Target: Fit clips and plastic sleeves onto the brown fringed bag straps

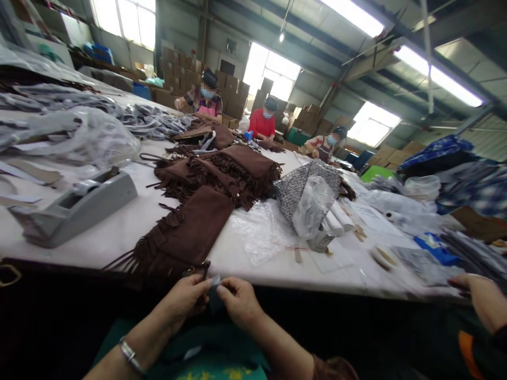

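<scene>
Just off the table's front edge, my left hand (189, 300) pinches a small translucent piece of plastic (215, 281) between thumb and fingers. My right hand (241, 305) is closed on the other side of that piece, close to the left. A darker bit hangs below the plastic; its kind is unclear. Right behind my left hand lies a dark brown fringed pouch (198, 224), its zipper pull (206, 268) hanging near my fingers. More brown fringed pouches (245, 163) are heaped beyond it.
A grey tape dispenser (79, 206) stands at the left on the white table (241, 277). Clear plastic bags (261, 227) and a black-and-white patterned bag (291, 192) lie to the right. A co-worker's hand (471, 285) rests at the right edge. Several people sit across the table.
</scene>
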Available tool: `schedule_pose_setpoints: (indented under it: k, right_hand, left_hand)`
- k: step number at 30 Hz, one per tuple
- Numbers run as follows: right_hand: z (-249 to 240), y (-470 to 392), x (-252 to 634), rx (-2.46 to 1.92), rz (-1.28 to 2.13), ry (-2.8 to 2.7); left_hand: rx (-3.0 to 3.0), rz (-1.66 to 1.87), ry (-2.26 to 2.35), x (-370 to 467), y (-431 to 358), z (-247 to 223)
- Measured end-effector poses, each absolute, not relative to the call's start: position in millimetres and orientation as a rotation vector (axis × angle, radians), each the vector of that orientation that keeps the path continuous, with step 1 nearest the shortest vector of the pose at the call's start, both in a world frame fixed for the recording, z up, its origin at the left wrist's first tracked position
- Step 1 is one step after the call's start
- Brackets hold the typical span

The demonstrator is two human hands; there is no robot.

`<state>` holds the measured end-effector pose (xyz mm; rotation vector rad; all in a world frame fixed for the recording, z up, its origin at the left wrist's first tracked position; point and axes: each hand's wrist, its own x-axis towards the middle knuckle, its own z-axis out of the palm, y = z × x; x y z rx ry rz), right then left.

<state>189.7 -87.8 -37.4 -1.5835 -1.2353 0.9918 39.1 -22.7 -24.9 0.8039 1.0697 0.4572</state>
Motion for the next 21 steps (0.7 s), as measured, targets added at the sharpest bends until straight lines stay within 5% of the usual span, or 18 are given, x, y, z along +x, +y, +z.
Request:
schedule_pose_setpoints:
  k: [21]
  right_hand:
    - [-40.8, -105.5, 200.6, -1.612, 1.137, -1.044]
  left_hand:
    - [0.693, 0.434, 0.953, 30.9, -22.5, -30.5]
